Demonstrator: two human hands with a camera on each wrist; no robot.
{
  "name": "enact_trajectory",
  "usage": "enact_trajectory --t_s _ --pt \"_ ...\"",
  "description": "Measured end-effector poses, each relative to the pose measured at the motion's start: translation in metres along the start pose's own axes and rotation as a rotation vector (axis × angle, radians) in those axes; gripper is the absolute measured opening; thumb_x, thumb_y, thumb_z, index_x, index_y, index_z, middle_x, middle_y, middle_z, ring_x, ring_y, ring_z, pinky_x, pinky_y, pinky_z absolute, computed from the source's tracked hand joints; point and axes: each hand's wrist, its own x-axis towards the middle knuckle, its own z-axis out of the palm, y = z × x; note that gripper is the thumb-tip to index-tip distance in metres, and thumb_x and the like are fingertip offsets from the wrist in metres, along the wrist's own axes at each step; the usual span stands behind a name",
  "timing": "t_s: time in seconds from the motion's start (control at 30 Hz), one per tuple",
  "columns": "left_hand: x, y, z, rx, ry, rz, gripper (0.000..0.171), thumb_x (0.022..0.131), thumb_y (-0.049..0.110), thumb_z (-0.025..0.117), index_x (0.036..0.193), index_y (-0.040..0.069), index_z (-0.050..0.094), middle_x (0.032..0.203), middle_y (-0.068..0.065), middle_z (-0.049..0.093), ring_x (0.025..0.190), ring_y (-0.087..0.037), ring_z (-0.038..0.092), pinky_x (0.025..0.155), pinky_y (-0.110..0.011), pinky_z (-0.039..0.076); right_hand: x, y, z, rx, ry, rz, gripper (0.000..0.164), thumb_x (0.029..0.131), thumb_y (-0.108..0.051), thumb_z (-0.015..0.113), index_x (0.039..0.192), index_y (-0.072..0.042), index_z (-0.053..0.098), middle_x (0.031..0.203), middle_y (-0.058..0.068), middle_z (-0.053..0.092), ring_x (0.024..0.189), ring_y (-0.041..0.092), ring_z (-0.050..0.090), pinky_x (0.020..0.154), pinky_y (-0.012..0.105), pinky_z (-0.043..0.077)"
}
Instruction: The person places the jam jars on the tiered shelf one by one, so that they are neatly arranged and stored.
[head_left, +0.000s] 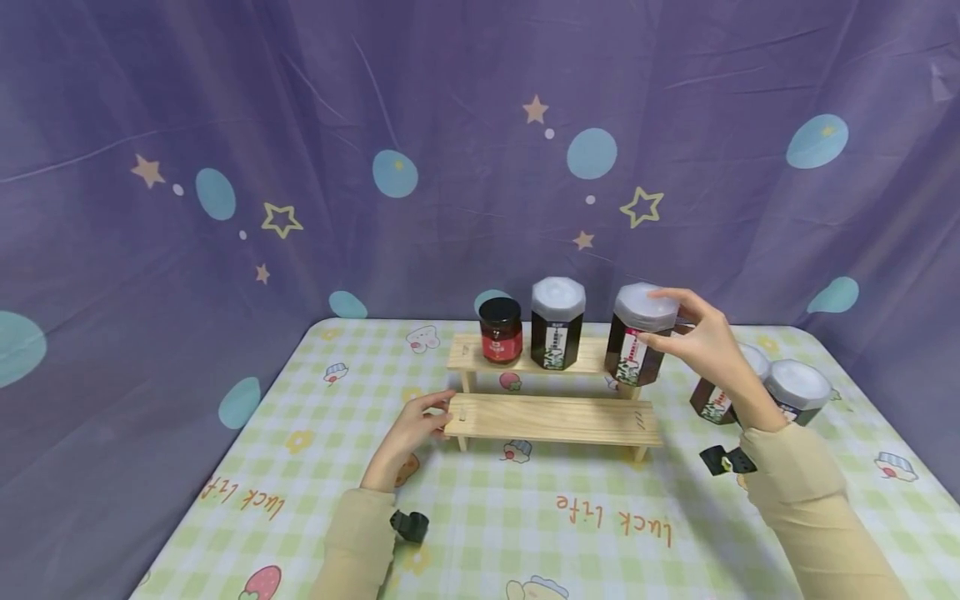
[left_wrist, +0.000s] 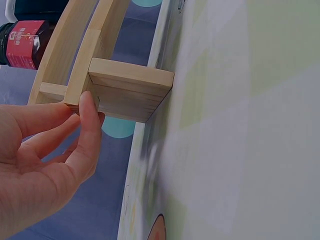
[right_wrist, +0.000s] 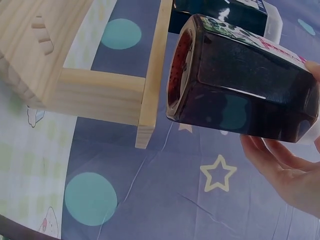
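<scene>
A two-tier wooden rack (head_left: pixel 555 419) stands on the table. My left hand (head_left: pixel 411 431) pinches the left end of its lower shelf, thumb and fingertips at the board's edge in the left wrist view. My right hand (head_left: pixel 705 343) grips a dark jar with a white lid (head_left: pixel 636 342) near its top. That jar hangs slightly tilted at the right end of the upper shelf; in the right wrist view its base shows apart from the board. On the upper shelf stand a small black-lidded jar with a red label (head_left: pixel 501 332) and another white-lidded dark jar (head_left: pixel 557 325).
Right of the rack are two more white-lidded jars, one (head_left: pixel 712 400) partly behind my right wrist and another (head_left: pixel 798 387) beside it. A checked tablecloth (head_left: pixel 480 517) covers the table. A purple curtain (head_left: pixel 480 242) hangs behind.
</scene>
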Motion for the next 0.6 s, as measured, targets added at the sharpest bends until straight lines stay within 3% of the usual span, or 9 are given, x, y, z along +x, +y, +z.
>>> enact_trajectory --t_s 0.2,0.43,0.6 --pt "-0.002 0.004 -0.001 -0.013 -0.010 -0.004 0.042 0.085 -0.003 0.053 0.126 -0.003 0.046 0.106 -0.020 0.048 0.064 -0.016 0.052 0.065 -0.041 0.055 0.007 0.000 0.005 0.016 -0.015 -0.003 0.054 0.071 -0.011 0.074 0.120 -0.007 0.050 0.118 0.014 0.048 0.088 0.000 0.051 0.070 0.008 0.047" --pt "-0.015 0.024 0.000 0.007 -0.018 -0.008 0.042 0.085 -0.006 0.051 0.126 -0.008 0.044 0.106 -0.023 0.047 0.066 -0.018 0.052 0.066 -0.041 0.055 0.010 -0.016 0.011 0.040 -0.023 -0.006 0.051 0.072 -0.004 0.071 0.118 0.001 0.049 0.116 0.018 0.048 0.086 -0.002 0.050 0.073 0.011 0.046" --pt "-0.019 0.030 0.001 0.021 -0.014 -0.004 0.042 0.085 -0.006 0.050 0.126 -0.008 0.044 0.107 -0.024 0.047 0.068 -0.018 0.053 0.068 -0.042 0.054 0.017 -0.012 0.015 0.041 -0.030 0.020 0.053 0.072 -0.008 0.072 0.120 -0.004 0.050 0.119 0.016 0.047 0.096 0.016 0.053 0.078 0.019 0.048"
